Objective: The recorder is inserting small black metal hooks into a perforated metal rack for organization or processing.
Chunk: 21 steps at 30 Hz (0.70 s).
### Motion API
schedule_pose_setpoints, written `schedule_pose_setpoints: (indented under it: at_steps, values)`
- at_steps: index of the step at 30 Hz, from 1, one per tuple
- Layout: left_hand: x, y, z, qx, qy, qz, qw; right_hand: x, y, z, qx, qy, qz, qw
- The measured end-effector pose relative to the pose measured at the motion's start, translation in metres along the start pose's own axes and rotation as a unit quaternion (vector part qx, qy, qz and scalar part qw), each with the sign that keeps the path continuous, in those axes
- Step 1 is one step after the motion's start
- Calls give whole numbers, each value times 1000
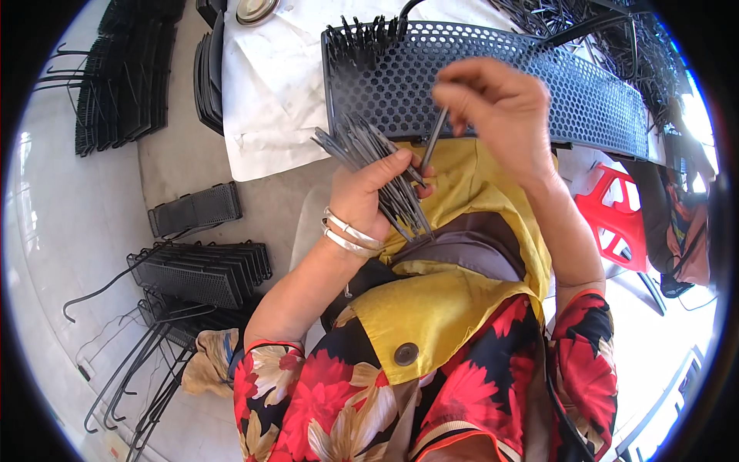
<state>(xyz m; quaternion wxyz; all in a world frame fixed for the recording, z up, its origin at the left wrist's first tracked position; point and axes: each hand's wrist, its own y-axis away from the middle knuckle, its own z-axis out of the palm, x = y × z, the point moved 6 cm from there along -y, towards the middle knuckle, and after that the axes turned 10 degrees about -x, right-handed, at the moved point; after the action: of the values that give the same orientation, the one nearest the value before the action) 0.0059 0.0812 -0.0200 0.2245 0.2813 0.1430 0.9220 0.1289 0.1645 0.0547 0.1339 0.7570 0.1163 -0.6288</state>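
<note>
looking down, we find a bundle of thin dark grey strips (pixel 369 150) gripped in the left hand (pixel 360 196), thumb laid across the top, fingers wrapped beneath; the strips slant from upper left to lower right, their ends uneven. metal or plastic, we cannot tell. the right hand (pixel 504 100), slightly blurred, is raised with thumb and fingers drawn close about the upper end of a single strip (pixel 435 138), slim, straight and faintly shiny; its lower end reaches the left fingers. just beyond both hands we note a dark perforated panel (pixel 493 88), long and rigid, punched all over with small rounded holes. at its far left corner more dark pieces (pixel 366 38) bristle in a dense, spiky cluster. under it, a creased white sheet (pixel 265 100). below the hands we record a yellow cloth apron (pixel 462 177), softly folded, with a round dark button (pixel 406 353). two pale, smooth bracelets (pixel 350 237) circle the left wrist. to the left we see mesh-sided racks (pixel 204 273), black, tightly nested; to the right, a glossy red stool (pixel 612 208), its openings rounded.
</note>
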Motion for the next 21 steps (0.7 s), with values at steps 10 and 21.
schedule_pose_setpoints:
  at_steps: [10,21]
  values:
    - [-3,4,-4,89,2,-14,996,-50,-34,-5,226,327,-389,831]
    - [0,5,-1,88,-14,6,996,-42,-40,11,118,247,-535,799]
